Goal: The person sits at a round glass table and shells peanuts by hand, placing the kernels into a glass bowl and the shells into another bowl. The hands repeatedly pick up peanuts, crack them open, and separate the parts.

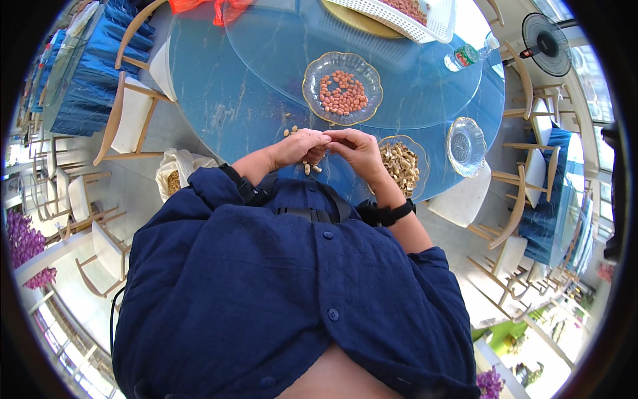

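My left hand (305,145) and my right hand (357,149) meet at the fingertips above the near edge of the blue marbled table (224,114). Between them they pinch something small, mostly hidden by the fingers, that looks like a peanut. Unshelled peanuts (312,168) show below my left hand, and a few more (290,130) lie just beyond it. Past my hands, a scalloped glass bowl (313,102) with a gold rim holds shelled reddish peanuts (344,92). Beside my right wrist, broken peanut shells (400,167) fill a second glass bowl (422,154).
A glass bowl (467,147) stands near the table's right edge. On the glass turntable (269,60) are a plastic bottle (463,57) and a white perforated basket (433,31) of reddish peanuts. A white bag (192,162) sits at left; chairs (134,117) surround the table.
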Demonstrator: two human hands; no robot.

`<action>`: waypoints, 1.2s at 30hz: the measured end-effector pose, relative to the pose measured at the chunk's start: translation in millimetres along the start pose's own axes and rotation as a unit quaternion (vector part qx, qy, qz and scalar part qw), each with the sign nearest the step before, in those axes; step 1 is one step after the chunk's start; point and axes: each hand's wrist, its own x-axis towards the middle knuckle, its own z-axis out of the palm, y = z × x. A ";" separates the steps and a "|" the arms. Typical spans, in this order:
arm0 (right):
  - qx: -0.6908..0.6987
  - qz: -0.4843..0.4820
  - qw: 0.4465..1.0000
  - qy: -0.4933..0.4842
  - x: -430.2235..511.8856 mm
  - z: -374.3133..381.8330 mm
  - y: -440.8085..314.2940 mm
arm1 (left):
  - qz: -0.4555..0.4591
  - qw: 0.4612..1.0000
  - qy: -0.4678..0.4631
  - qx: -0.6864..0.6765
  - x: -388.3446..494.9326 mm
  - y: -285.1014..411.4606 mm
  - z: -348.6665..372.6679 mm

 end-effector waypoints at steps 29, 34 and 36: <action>0.016 0.104 0.993 0.054 28.0 -20.2 19.5 | -0.089 0.995 0.036 -0.016 49.0 20.8 -24.5; 0.075 0.148 0.986 0.029 36.7 -26.9 26.7 | -0.079 0.992 0.045 0.091 55.4 21.4 -30.1; 0.059 0.137 0.989 0.009 38.7 -33.1 26.9 | -0.067 0.991 0.038 0.109 56.3 20.9 -32.0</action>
